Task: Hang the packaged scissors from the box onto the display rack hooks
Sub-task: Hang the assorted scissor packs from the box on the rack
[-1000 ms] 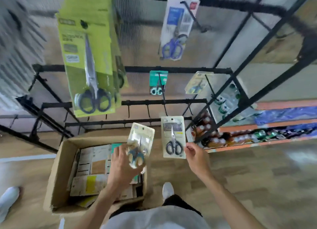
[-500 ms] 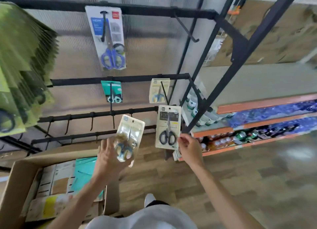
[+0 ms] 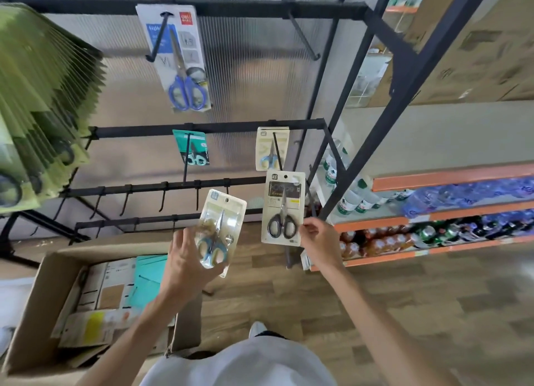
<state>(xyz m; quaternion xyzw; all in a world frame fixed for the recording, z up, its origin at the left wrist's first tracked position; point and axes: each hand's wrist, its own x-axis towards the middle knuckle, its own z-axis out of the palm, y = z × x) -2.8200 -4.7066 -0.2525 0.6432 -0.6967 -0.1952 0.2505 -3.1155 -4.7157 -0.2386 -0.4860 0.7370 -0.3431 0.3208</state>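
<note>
The left hand [image 3: 185, 265] grips a clear blister pack of blue-handled scissors [image 3: 220, 232] from below, fingers curled round its lower end, so that the pack stands tilted a little to the right, above the near right corner of the cardboard box [image 3: 34, 313]. The right hand [image 3: 319, 241] pinches the lower right edge of a second pack, a pale card with black-handled scissors [image 3: 283, 209], between thumb and fingertips; this card is held upright, just right of the first pack and apart from it, its top close under a small pack of light-blue scissors [image 3: 271, 148] that already hangs on a hook of the display rack [image 3: 202, 127]. Whether the card's hanging hole has met any hook I cannot tell. The box lies open on the wooden floor [image 3: 375, 313] at near left, with flat packages in it (some teal, some brown and white). On the same rail, further left, hangs a teal pack [image 3: 192, 147]; on the top rail hangs a large white pack with blue-handled scissors [image 3: 180, 59]. A thick row of green packs [image 3: 43, 96] fills the far left. Below the middle rail two lower rails carry bare hooks [image 3: 161, 196]. To the right stand orange shelves with bottles [image 3: 433, 212].
</note>
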